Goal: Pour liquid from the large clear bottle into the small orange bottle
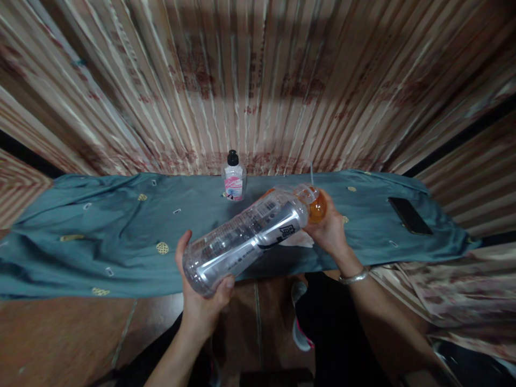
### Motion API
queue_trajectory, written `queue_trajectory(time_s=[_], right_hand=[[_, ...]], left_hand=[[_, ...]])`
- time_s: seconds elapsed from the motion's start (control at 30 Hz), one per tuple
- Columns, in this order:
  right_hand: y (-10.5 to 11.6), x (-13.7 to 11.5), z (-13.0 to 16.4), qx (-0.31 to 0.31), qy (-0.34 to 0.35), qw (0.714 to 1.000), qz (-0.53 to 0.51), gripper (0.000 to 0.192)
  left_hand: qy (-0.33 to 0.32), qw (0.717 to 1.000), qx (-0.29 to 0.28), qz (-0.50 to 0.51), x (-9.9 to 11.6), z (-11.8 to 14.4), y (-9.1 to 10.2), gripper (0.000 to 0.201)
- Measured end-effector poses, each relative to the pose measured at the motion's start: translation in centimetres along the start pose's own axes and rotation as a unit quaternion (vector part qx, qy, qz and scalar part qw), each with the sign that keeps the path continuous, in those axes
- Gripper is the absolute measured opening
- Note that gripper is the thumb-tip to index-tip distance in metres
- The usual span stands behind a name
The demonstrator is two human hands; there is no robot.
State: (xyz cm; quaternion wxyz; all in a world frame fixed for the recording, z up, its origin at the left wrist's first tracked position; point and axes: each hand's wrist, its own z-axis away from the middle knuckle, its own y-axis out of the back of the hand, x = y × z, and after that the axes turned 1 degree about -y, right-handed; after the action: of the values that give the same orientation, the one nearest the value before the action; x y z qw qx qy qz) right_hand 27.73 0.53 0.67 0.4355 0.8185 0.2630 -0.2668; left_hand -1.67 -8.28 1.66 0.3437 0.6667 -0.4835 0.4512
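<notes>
A large clear plastic bottle [245,236] with a silver label lies tilted in the air, its base at the lower left and its neck toward the upper right. My left hand [203,303] is wrapped round the base from below. At the neck end, my right hand [328,228] closes on a rounded, orange see-through piece [317,207], whose exact kind I cannot make out. More orange shows behind the bottle's upper edge, partly hidden. A thin pale stick [312,173] stands up above the orange piece.
On the teal patterned cloth [133,226] covering the narrow table, a small clear bottle [234,183] with a black cap stands at the back. A white paper or tissue [298,239] lies beneath the hands. Far right is a black phone [410,216]. Striped curtains [258,86] hang behind.
</notes>
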Motion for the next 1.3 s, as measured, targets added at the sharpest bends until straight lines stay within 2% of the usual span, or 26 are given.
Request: queue_trajectory(time_s=[0.1, 0.23, 0.5, 0.73, 0.9, 1.3], right_hand=[[0.1, -0.1, -0.1, -0.007, -0.006, 1.0, 0.001, 0.087], [0.0, -0.2, 0.0, -0.012, -0.016, 1.0, -0.009, 0.088], [-0.2, 0.1, 0.0, -0.004, -0.002, 1.0, -0.029, 0.087], [-0.1, 0.1, 0.0, 0.002, -0.006, 1.0, -0.022, 0.087], [0.1, -0.1, 0.0, -0.003, -0.015, 1.0, -0.012, 0.088], [0.0, 0.1, 0.1, 0.005, 0.003, 1.0, 0.01, 0.088]], left_hand=[[0.011, 1.0, -0.005, 0.006, 0.0, 0.0, 0.1, 0.107], [0.029, 0.998, -0.051, 0.009, -0.3, 0.0, 1.0, 0.107], [0.013, 0.997, -0.074, -0.005, -0.6, 0.0, 1.6, 0.105], [0.01, 0.999, -0.035, -0.014, 0.4, -0.3, 0.7, 0.105], [0.006, 0.998, -0.056, -0.019, 0.2, -0.2, 0.9, 0.105], [0.013, 0.999, -0.038, -0.015, 0.1, -0.2, 0.9, 0.106]])
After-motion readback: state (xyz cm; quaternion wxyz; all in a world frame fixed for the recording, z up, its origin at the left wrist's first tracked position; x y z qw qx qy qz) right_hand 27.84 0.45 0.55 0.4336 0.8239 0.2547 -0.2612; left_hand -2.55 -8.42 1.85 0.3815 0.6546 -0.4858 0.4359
